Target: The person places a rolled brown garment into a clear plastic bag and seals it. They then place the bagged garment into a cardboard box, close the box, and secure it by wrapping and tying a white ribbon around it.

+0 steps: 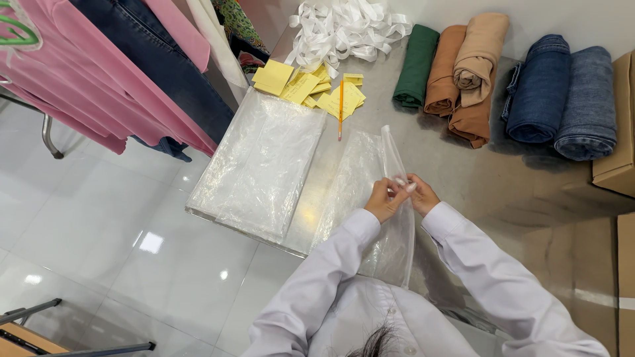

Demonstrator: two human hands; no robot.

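Both pinched on the upper edge of a clear crinkled plastic bag (pixel 395 225) at mid-frame, left hand (pixel 382 200) and right hand (pixel 421 196) touching, above the grey metal worktop (pixel 463 172), with a stack of flat clear plastic bags (pixel 261 162) at nine o'clock and an orange pencil (pixel 341 109) at eleven.

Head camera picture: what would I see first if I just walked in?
Probably both hands, the left hand and right hand, pinching a clear plastic bag at the table's near edge. Next, the rolled clothes at the back right, and yellow paper slips with an orange pencil behind a stack of clear bags.
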